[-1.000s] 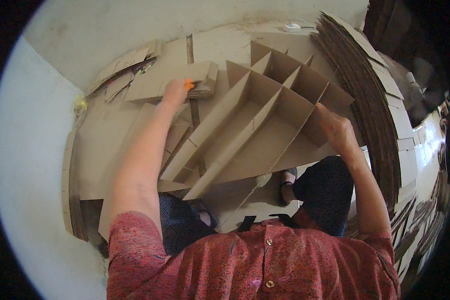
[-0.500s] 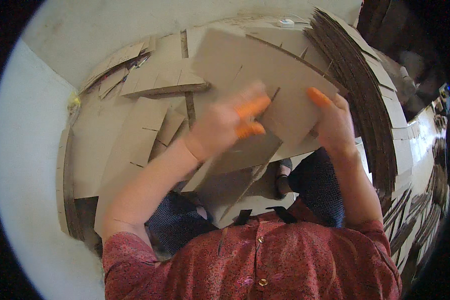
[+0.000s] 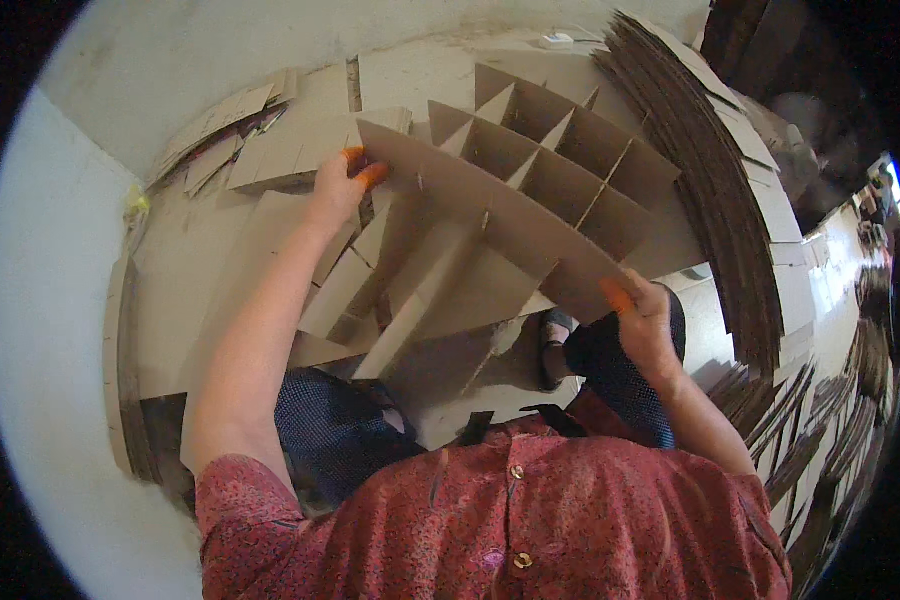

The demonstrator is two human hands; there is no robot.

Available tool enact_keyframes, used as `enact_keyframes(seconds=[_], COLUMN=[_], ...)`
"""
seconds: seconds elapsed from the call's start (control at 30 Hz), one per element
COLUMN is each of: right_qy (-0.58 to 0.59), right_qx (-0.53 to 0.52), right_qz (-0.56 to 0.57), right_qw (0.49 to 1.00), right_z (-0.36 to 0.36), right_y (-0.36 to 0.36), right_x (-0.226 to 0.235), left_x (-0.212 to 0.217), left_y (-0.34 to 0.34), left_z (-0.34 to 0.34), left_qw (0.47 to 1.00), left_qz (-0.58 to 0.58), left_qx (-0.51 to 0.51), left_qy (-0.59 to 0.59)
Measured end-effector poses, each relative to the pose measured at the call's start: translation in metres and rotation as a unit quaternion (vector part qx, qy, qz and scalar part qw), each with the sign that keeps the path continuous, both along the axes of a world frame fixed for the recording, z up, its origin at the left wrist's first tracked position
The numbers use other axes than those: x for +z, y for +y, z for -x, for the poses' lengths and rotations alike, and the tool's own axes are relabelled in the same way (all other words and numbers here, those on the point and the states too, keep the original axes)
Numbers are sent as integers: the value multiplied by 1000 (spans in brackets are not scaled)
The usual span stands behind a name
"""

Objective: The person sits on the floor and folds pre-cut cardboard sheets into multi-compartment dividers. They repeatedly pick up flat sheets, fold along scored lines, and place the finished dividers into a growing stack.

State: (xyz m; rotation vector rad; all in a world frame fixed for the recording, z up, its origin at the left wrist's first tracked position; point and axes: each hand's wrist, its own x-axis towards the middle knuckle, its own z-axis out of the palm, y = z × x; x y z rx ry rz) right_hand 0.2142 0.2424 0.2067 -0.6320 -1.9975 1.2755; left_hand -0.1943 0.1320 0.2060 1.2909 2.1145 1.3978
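Observation:
A cardboard divider grid (image 3: 510, 222) stands spread in front of me, its crossed strips forming several square cells. My left hand (image 3: 336, 190), with orange finger covers, pinches the left end of the nearest long strip. At the right end of that strip, my right hand (image 3: 642, 312) grips the cardboard, thumb over the edge and orange covers on its fingers too. Slots with cross strips show along the strip between my hands. The undersides of the cells are hidden.
On the right, a tall curved stack of cardboard strips (image 3: 705, 190) stands close to the grid. A stack of slotted pieces (image 3: 305, 150) and loose cardboard (image 3: 215, 125) lie back left. More cardboard bundles (image 3: 830, 420) lean at the lower right. A pale wall (image 3: 45, 300) bounds the left.
The cardboard has gone from a mostly flat-looking panel to an opened grid of cells. My left hand has moved left to the strip's end; my right hand has shifted down and slightly left.

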Motion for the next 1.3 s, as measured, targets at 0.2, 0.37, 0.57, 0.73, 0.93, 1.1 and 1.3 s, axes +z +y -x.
enact_keyframes(seconds=[0.2,0.37,0.57,0.73,0.93,1.1,1.3], right_qy=[-53,-114,-245,-307,-249,-238,-228], right_qx=[16,28,117,142,66,62,42], right_qz=[-56,-254,-262,-322,-368,-343,-353], right_qw=[997,960,926,884,893,907,906], right_z=[-5,5,5,13,20,32,32], right_y=[12,5,14,19,52,69,74], right_x=[-6,37,60,38,27,23,19], left_x=[18,32,13,23,-26,-49,-17], left_y=[-17,-28,-36,-25,-12,14,25], left_z=[-19,-67,-57,-45,27,57,76], left_qw=[988,973,980,984,932,855,922], left_qz=[120,193,168,171,85,74,167], left_qx=[70,-21,1,-47,134,99,104], left_qy=[63,126,109,-9,325,504,334])
